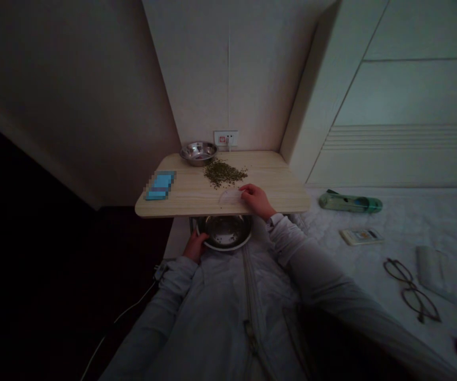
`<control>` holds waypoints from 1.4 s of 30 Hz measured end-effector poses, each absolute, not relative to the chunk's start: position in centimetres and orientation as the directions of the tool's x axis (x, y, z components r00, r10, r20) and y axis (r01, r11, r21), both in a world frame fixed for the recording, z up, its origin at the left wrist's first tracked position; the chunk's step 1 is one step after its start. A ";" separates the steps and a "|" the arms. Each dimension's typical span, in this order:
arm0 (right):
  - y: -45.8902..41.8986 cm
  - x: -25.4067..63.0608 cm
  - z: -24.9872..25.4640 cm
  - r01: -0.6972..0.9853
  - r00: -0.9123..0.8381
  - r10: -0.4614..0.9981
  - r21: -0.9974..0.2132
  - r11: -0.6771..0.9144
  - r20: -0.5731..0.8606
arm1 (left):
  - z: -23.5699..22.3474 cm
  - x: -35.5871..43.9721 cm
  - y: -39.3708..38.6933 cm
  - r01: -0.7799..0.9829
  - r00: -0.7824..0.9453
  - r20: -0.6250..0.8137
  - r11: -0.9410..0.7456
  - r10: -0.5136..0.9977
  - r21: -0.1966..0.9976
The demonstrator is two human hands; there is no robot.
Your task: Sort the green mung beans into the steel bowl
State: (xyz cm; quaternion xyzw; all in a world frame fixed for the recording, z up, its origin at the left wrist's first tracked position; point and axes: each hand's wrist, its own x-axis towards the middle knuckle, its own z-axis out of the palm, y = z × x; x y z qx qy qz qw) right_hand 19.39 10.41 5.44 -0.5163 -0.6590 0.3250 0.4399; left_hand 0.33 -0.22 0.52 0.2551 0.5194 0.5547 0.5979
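Note:
A loose heap of small olive-green grains (223,173), perhaps beans, is spread over the light wooden tabletop (188,197). My right hand (257,200) is at the near side of the heap, its fingers closed on the edge of a thin, pale, see-through sheet (231,197) that lies against the wood. Below the table's front edge, my left hand (195,246) grips the left rim of a shallow steel bowl (228,230). A few grains show inside that bowl, and the tabletop hides its far rim.
A second steel bowl (198,153) stands at the back left of the table, near a wall socket (225,138). A blurred-out blue rectangle (160,185) lies left. On the white bed are a green case (350,202), a phone (361,236) and glasses (411,288).

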 end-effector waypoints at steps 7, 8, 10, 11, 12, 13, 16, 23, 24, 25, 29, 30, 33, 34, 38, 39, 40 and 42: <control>10.1 19.3 5.6 0.405 -0.126 0.966 -0.878 0.257 0.225 | 0.8 0.5 -0.4 -0.401 -0.186 -0.379 0.282 0.906 0.872; 10.1 19.3 5.6 0.399 -0.133 0.966 -0.880 0.257 0.222 | 0.8 0.5 -0.3 -0.406 -0.185 -0.378 0.280 0.907 0.870; 10.1 19.3 5.6 0.388 -0.145 0.965 -0.885 0.258 0.218 | 0.6 0.4 -0.2 -0.408 -0.178 -0.379 0.282 0.908 0.868; 10.0 19.3 5.6 0.384 -0.152 0.965 -0.886 0.258 0.215 | 0.4 0.3 -0.2 -0.404 -0.174 -0.381 0.287 0.908 0.868; 10.0 19.3 5.6 0.381 -0.157 0.965 -0.888 0.257 0.211 | 0.3 0.3 -0.2 -0.400 -0.173 -0.383 0.291 0.907 0.869; 10.0 19.3 5.7 0.380 -0.159 0.965 -0.889 0.254 0.208 | 0.2 0.2 -0.1 -0.395 -0.172 -0.385 0.294 0.907 0.870; 9.9 19.3 5.8 0.372 -0.170 0.963 -0.892 0.258 0.207 | 0.1 0.1 -0.1 -0.387 -0.171 -0.374 0.287 0.912 0.876; 9.9 19.3 5.8 0.364 -0.168 0.964 -0.896 0.255 0.206 | 0.8 0.5 -0.4 -0.403 -0.186 -0.390 0.292 0.902 0.867; 9.9 19.2 5.7 0.355 -0.178 0.962 -0.899 0.258 0.206 | 0.8 0.5 -0.4 -0.404 -0.185 -0.388 0.290 0.903 0.868; 9.8 19.1 5.7 0.344 -0.190 0.960 -0.902 0.263 0.207 | 0.8 0.5 -0.3 -0.407 -0.180 -0.384 0.287 0.905 0.867; 8.8 18.6 5.5 0.352 -0.231 0.946 -0.887 0.300 0.228 | 0.4 0.3 -0.2 -0.419 -0.163 -0.381 0.286 0.910 0.862; 8.6 18.4 5.5 0.372 -0.239 0.942 -0.874 0.314 0.237 | 0.3 0.3 -0.2 -0.417 -0.165 -0.385 0.289 0.908 0.862; 7.9 17.8 5.6 0.446 -0.249 0.928 -0.818 0.363 0.276 | 0.0 0.1 -0.1 -0.404 -0.167 -0.380 0.289 0.910 0.868; 7.8 17.7 5.6 0.470 -0.245 0.926 -0.800 0.373 0.288 | -0.1 0.1 -0.1 -0.402 -0.168 -0.377 0.286 0.911 0.870; 8.0 17.6 5.7 0.554 -0.181 0.939 -0.759 0.342 0.291 | -0.1 0.1 0.0 -0.398 -0.166 -0.370 0.281 0.914 0.873; 8.1 17.7 5.8 0.577 -0.159 0.946 -0.751 0.323 0.284 | 0.0 0.1 -0.1 -0.403 -0.162 -0.368 0.279 0.916 0.872; 8.2 17.9 5.8 0.599 -0.136 0.951 -0.741 0.303 0.279 | 0.1 0.2 -0.1 -0.408 -0.159 -0.367 0.277 0.916 0.870; 8.3 18.5 5.8 0.637 -0.097 0.957 -0.722 0.271 0.273 | 0.3 0.3 -0.1 -0.418 -0.162 -0.375 0.281 0.913 0.864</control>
